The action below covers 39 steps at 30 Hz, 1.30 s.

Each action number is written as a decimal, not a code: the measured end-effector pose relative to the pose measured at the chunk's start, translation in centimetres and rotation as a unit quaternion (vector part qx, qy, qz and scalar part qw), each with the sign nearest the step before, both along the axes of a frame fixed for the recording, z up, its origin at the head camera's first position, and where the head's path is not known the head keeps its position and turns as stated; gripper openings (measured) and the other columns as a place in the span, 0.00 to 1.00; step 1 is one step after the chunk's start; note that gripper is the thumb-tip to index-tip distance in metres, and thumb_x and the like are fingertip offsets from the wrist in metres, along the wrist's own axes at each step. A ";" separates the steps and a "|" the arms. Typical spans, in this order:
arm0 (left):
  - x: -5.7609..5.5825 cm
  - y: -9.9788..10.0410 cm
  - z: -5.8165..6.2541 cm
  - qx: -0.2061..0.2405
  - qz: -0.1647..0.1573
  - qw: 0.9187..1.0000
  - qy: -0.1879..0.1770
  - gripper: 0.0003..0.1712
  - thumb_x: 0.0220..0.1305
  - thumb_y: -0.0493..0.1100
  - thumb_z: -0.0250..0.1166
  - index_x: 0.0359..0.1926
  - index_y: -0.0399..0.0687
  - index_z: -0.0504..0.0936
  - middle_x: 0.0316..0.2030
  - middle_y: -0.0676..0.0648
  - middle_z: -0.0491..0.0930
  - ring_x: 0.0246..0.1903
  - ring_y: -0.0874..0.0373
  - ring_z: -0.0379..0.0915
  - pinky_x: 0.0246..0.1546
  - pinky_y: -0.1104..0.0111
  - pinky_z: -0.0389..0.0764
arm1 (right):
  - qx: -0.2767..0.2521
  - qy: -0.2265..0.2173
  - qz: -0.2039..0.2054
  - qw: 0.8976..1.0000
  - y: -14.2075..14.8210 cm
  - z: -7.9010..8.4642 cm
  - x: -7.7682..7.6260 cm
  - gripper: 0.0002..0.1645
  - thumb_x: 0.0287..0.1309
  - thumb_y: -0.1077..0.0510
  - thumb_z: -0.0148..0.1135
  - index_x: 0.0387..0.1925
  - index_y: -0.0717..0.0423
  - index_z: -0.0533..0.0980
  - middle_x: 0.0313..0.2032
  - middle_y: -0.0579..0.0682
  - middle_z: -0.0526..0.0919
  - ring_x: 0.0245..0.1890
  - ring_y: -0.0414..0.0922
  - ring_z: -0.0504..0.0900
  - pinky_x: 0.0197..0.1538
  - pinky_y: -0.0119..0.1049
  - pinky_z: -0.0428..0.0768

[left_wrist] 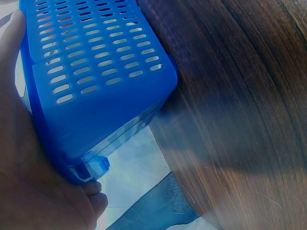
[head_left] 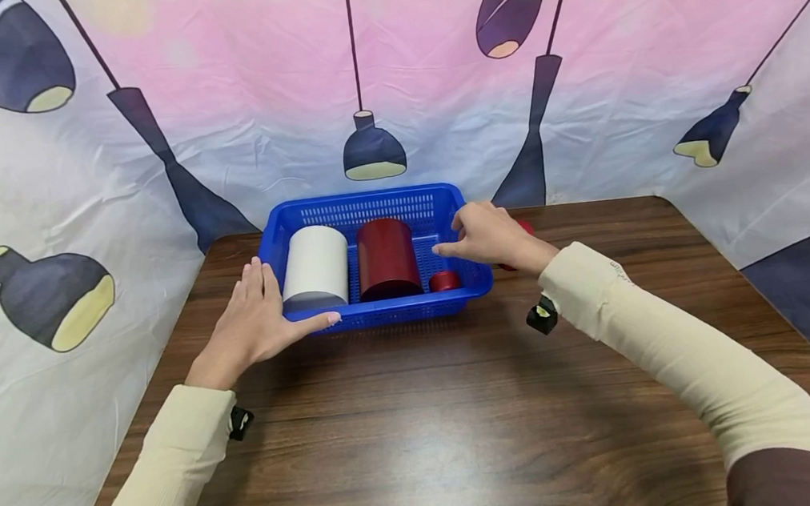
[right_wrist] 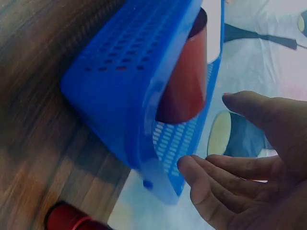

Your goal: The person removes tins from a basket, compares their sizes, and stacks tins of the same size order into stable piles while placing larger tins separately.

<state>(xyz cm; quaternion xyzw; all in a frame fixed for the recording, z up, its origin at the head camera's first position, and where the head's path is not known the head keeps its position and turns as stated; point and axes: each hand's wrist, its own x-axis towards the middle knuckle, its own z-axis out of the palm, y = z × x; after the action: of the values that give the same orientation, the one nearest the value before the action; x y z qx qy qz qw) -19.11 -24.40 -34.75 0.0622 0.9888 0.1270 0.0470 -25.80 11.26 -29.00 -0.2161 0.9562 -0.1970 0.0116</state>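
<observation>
A blue plastic basket (head_left: 374, 307) with slotted walls stands on the table. Inside it lie a white cylinder (head_left: 316, 262), a dark red cylinder (head_left: 387, 254) and a small red round piece (head_left: 444, 281). My left hand (head_left: 252, 319) rests at the basket's left end, its fingers straight along the side and its thumb over the front rim. Over the right end of the basket is my right hand (head_left: 488, 236), thumb and fingers apart with nothing between them. The right wrist view shows this hand (right_wrist: 244, 167) beside the basket's rim, fingers slightly bent.
A red object (head_left: 526, 228), mostly hidden behind my right hand, is on the table just right of the basket; its rounded dark red body (right_wrist: 72, 218) shows in the right wrist view. Behind the wooden table (head_left: 420, 420) hangs a cloth (head_left: 274, 79) printed with lamps.
</observation>
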 end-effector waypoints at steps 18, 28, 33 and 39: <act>0.2 0.1 0.3 -0.005 0.001 1.000 -0.004 0.82 0.50 0.88 0.52 0.76 0.25 0.31 0.76 0.26 0.27 0.75 0.29 0.23 0.74 0.39 0.38 | 0.142 -0.105 -0.007 0.984 -3.9 -2.1 0.0 0.21 0.62 0.45 0.71 0.34 0.57 0.75 0.29 0.53 0.76 0.29 0.48 0.77 0.30 0.38 0.79; 0.2 0.2 0.1 -0.006 0.001 1.000 -0.002 0.83 0.50 0.88 0.52 0.76 0.24 0.31 0.76 0.25 0.27 0.76 0.29 0.23 0.74 0.40 0.38 | 0.213 -0.075 -0.007 0.974 -4.9 -3.2 -0.2 0.25 0.62 0.42 0.69 0.47 0.58 0.79 0.38 0.55 0.83 0.37 0.51 0.81 0.45 0.50 0.85; 0.2 0.2 0.2 -0.006 0.001 1.000 -0.003 0.83 0.50 0.88 0.52 0.76 0.24 0.31 0.76 0.25 0.27 0.76 0.29 0.24 0.74 0.40 0.39 | 0.210 -0.074 -0.009 0.975 -5.1 -3.8 -0.4 0.22 0.62 0.42 0.70 0.42 0.56 0.80 0.34 0.53 0.82 0.34 0.50 0.81 0.40 0.47 0.84; 0.1 0.1 0.2 -0.008 0.000 1.000 0.001 0.83 0.50 0.88 0.52 0.76 0.24 0.31 0.76 0.25 0.27 0.76 0.29 0.24 0.74 0.40 0.38 | 0.199 -0.087 -0.010 0.976 -5.2 -4.0 -0.6 0.21 0.61 0.42 0.70 0.38 0.55 0.79 0.31 0.51 0.81 0.33 0.49 0.80 0.39 0.45 0.83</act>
<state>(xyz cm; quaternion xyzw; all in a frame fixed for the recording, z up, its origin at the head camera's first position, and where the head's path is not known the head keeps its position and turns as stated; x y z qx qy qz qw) -18.97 -24.26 -34.57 0.0623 0.9899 0.1186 0.0470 -26.40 6.03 -32.99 -0.1817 0.9737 -0.0211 0.1355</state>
